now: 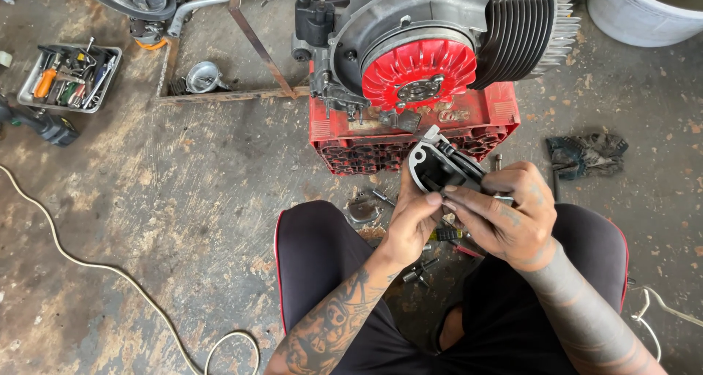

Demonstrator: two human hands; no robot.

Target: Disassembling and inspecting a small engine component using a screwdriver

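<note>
Sitting on the stained concrete floor [183,199] of a workshop, a person holds a small dark cast-metal cover with a pale machined rim [439,166] up in front of the knees, just below a red plastic crate [498,111]. The left hand [414,217] cups the part from below, its grip pressed against the lower edge, while the right hand [505,214] wraps the other side, fingers pinched along the housing.

The cover looks rigid and fairly light, probably oily and a little slippery; its solid outer walls seem the safest place to take hold, away from the thin rim.

One engine block with a red finned flywheel fan and grey cooling fins [432,45] rests on the single crate. One grey metal tray of screwdrivers and hand tools [69,78] lies on the floor at far left, with one dark cordless drill [44,126] just beside it. One white cable [110,272] loops across the floor. One crumpled dark rag [586,154] lies right of the crate, and one white plastic bucket [637,12] stands at the top right corner. Several loose bolts and small metal parts [373,203] are scattered between the legs; their exact number cannot be told.
</note>
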